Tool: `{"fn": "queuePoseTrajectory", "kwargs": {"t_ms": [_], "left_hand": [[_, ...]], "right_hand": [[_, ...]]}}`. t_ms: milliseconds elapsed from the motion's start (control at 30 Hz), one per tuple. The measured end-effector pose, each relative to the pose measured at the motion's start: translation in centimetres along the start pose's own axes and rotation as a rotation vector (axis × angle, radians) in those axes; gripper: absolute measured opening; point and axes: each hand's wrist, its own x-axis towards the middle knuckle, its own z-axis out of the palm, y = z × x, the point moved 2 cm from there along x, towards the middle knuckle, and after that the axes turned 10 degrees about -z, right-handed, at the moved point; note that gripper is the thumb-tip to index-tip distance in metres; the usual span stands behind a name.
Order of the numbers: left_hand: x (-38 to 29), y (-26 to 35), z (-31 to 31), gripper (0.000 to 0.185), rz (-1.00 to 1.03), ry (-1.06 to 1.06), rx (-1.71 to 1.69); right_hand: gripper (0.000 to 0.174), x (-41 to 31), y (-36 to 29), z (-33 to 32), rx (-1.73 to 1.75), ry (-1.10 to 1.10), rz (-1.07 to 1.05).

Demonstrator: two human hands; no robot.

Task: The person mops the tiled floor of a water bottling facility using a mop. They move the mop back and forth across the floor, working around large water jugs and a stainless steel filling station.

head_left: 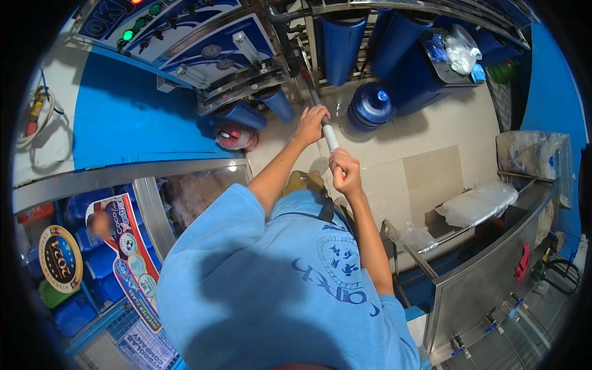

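My left hand (312, 125) is wrapped around the grey upper shaft of a long pole (315, 96). Closer to my body, my right hand (345, 169) grips the same pole at its white end section, with a bit of red showing by the fingers. The pole slants away from me towards the pipework, and a red part shows farther along it. Its far end is lost among the dark pipes, so the kind of tool cannot be told. A round blue water jug (371, 107) stands on the tiled floor (377, 152) to the right of the pole.
Blue filter housings (342, 48) hang from a metal rack ahead. A dark blue tank (409, 78) carries plastic bags. At left are a control panel (217, 55) with gauges and a red wrapped object (236, 137). A stainless steel counter (490, 259) with taps stands at right, near plastic wrapping (478, 203).
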Motion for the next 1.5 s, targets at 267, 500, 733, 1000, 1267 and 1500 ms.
{"fn": "queuePoseTrajectory", "kwargs": {"t_ms": [267, 500, 733, 1000, 1267, 1500], "left_hand": [[-9.3, 9.5, 2.0, 0.026, 0.370, -0.006, -0.161], [-15.6, 17.3, 2.4, 0.032, 0.507, -0.251, -0.254], [-16.8, 15.8, 2.4, 0.028, 0.507, -0.392, -0.119], [-12.6, 14.2, 1.1, 0.021, 0.571, -0.359, -0.118], [-6.5, 12.5, -2.6, 0.014, 0.603, -0.315, -0.219], [1.0, 2.6, 0.5, 0.013, 0.448, -0.368, -0.139]], "right_hand": [[0.007, -7.0, -14.6, -5.2, -0.003, -0.106, 0.078], [0.009, -10.1, -24.7, -9.7, 0.055, -0.133, 0.005], [0.010, -11.8, -23.9, -7.9, 0.045, -0.218, 0.032], [0.010, -7.9, -21.9, -7.2, 0.072, -0.170, -0.046], [0.012, -0.7, -21.4, -6.7, 0.117, -0.233, -0.111], [0.008, 0.4, -6.4, -2.7, 0.067, -0.129, -0.017]]}}
